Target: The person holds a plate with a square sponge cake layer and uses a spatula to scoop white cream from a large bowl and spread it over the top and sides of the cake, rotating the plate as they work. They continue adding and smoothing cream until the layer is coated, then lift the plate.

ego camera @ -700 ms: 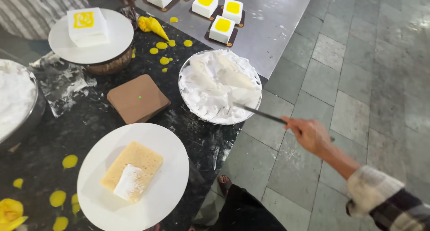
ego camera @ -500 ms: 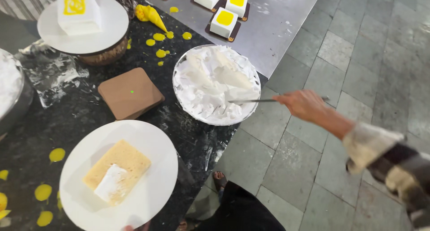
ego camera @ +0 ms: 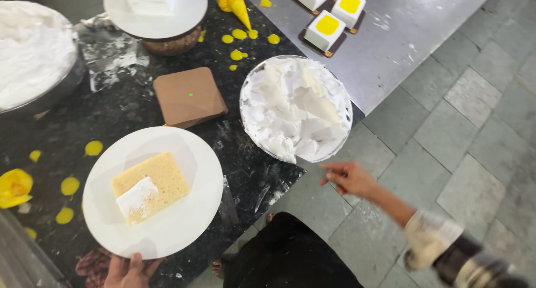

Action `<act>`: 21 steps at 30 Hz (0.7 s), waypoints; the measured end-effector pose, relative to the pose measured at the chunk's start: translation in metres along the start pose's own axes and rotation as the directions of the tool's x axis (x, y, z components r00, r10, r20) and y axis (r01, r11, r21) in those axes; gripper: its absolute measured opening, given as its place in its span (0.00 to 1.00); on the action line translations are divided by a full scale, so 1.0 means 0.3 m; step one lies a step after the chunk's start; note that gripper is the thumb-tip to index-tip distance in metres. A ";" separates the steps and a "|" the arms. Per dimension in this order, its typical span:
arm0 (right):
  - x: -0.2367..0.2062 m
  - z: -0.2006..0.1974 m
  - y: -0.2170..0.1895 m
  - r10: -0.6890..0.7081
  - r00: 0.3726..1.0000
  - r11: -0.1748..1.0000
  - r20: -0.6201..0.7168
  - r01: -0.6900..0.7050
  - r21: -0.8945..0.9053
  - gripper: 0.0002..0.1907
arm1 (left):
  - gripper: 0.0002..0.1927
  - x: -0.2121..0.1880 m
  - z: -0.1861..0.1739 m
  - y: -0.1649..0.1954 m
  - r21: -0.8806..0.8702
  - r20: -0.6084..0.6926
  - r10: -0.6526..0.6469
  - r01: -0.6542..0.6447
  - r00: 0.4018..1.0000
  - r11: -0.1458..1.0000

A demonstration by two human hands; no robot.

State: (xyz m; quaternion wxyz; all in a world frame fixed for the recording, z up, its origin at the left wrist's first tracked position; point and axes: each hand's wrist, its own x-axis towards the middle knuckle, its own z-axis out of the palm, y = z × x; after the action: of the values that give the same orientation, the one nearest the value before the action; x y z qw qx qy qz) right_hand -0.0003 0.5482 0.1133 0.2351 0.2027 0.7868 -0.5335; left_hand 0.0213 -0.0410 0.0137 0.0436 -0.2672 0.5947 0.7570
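My left hand (ego camera: 127,271) grips the near rim of a round white plate (ego camera: 190,221). On the plate lies a rectangular yellow sponge slice (ego camera: 159,179) with a dab of white cream (ego camera: 137,197) on its near end. My right hand (ego camera: 349,179) hovers, blurred, just off the counter's edge by the near right side of a bowl of white cream (ego camera: 296,106). Its fingers are curled, and no tool shows clearly in them.
A brown square board (ego camera: 188,95) lies between plate and bowl. A big metal bowl of cream (ego camera: 33,59) stands far left, and a white stand with an iced cake (ego camera: 155,6) is behind. A yellow piping bag (ego camera: 234,3), yellow drops and small yellow-topped cakes (ego camera: 328,28) are at the back.
My right hand has drawn back from the cream bowl towards its near edge, and the thin metal spatula it held no longer shows. My left hand has come into view at the plate's rim.
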 end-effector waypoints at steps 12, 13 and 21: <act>-0.334 0.233 -0.448 -0.322 0.899 0.916 -0.297 0.375 0.145 0.20 | 0.19 -0.162 0.182 -0.044 -0.362 -0.035 -0.122 0.101 0.992 0.927; -0.380 0.242 -0.503 -0.461 0.835 0.865 -0.301 0.498 0.057 0.17 | 0.18 -0.129 0.148 -0.030 -0.415 -0.072 -0.076 0.039 0.995 0.909; -0.291 0.712 -0.612 -0.843 0.457 0.538 -0.284 0.707 -0.459 0.14 | 0.16 -0.033 0.063 -0.012 -0.324 -0.035 -0.042 0.029 0.998 0.945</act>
State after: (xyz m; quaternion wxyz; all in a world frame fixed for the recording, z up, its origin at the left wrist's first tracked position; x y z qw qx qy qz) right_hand -0.0018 0.2785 0.2327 -0.2117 -0.0934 0.8875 -0.3985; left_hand 0.0245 -0.0200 0.0180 0.0006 -0.2970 0.4582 0.8377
